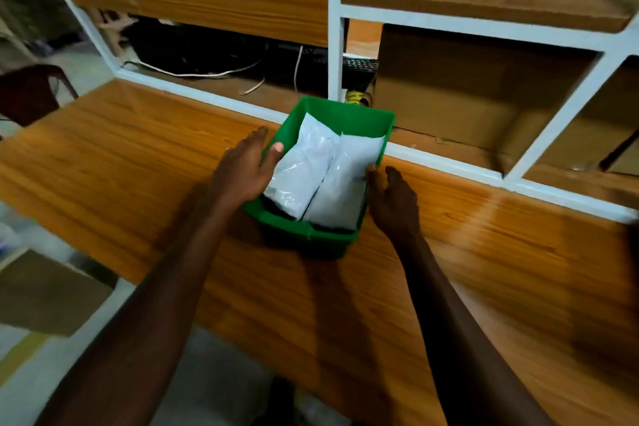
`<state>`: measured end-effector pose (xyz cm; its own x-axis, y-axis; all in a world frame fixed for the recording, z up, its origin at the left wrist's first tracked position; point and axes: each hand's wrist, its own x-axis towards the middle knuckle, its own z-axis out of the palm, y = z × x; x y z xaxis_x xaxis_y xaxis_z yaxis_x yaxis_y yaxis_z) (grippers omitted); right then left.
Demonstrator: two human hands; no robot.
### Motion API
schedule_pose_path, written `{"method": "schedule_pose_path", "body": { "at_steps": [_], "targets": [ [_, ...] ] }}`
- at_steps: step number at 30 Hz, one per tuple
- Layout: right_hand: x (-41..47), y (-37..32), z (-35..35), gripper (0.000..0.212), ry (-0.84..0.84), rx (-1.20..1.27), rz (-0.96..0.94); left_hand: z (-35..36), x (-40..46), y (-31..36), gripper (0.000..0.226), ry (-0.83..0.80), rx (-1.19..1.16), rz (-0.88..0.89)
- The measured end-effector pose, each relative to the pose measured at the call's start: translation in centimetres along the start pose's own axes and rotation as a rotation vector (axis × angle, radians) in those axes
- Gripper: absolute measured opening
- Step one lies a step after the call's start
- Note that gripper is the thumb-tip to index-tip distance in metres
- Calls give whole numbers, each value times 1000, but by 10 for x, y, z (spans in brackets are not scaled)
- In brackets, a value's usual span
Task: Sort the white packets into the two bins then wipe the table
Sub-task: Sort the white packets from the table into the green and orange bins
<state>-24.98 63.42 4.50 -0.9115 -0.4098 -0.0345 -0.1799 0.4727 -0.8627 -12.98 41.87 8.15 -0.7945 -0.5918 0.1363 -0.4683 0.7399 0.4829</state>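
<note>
Green plastic bin [349, 114], boxy, sits on the woodgrain table [138, 156] with two glossy white packets [304, 169] inside, left hand [247, 168] gripping its left rim, right hand [392, 199] loosely cupping the right side.

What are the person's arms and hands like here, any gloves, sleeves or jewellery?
Both are bare. The left hand and right hand wear no gloves, and no ring, watch or bracelet shows. Both forearms are uncovered right down to the bottom edge of the picture, so no sleeve is in view. One short, pale thumbnail shows on the left hand. Nothing else is worn or marked.
</note>
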Motion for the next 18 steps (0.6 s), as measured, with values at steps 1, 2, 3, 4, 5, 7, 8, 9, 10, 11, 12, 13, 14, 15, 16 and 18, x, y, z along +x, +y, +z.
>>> {"method": "schedule_pose_path", "body": {
  "at_steps": [1, 2, 3, 4, 5, 7, 8, 9, 10, 11, 12, 13, 14, 15, 16, 18],
  "targets": [
    [7, -2, 5, 60, -11, 68, 47, -1, 12, -7, 62, -18, -5, -9],
    [14, -3, 10, 62, -15, 160, 119, -2, 25, -13, 64, -64, -21, -37],
    [18, -6, 15, 60, -10, 254, 192, -2, 36, -19, 66, -116, -54, -67],
    [20, -10, 19, 55, -5, 327, 239, -1, 48, -24, 66, -164, -98, -90],
    [22, -13, 23, 52, 8, 361, 264, 0, 57, -30, 64, -203, -150, -103],
    [29, -15, 33, 55, 47, 365, 303, 8, 72, -39, 56, -255, -263, -112],
    [33, -16, 37, 58, 82, 356, 315, 12, 77, -43, 55, -277, -321, -113],
    [37, -16, 41, 57, 113, 344, 329, 17, 80, -45, 55, -306, -369, -127],
    [39, -16, 43, 56, 142, 345, 340, 21, 81, -47, 54, -331, -424, -153],
    [41, -15, 44, 56, 160, 344, 354, 24, 81, -48, 51, -346, -495, -195],
    [43, -13, 45, 57, 181, 346, 365, 27, 83, -50, 48, -345, -572, -234],
    [44, -13, 46, 59, 196, 348, 377, 30, 85, -53, 46, -343, -631, -269],
    [44, -11, 46, 60, 201, 348, 388, 33, 86, -55, 44, -348, -662, -289],
    [44, -11, 44, 61, 201, 352, 398, 35, 87, -55, 43, -355, -695, -300],
    [43, -9, 43, 63, 192, 360, 403, 38, 88, -56, 43, -355, -719, -302],
    [43, -1, 35, 65, 203, 365, 398, 46, 88, -51, 44, -372, -737, -294]
  ]
}}
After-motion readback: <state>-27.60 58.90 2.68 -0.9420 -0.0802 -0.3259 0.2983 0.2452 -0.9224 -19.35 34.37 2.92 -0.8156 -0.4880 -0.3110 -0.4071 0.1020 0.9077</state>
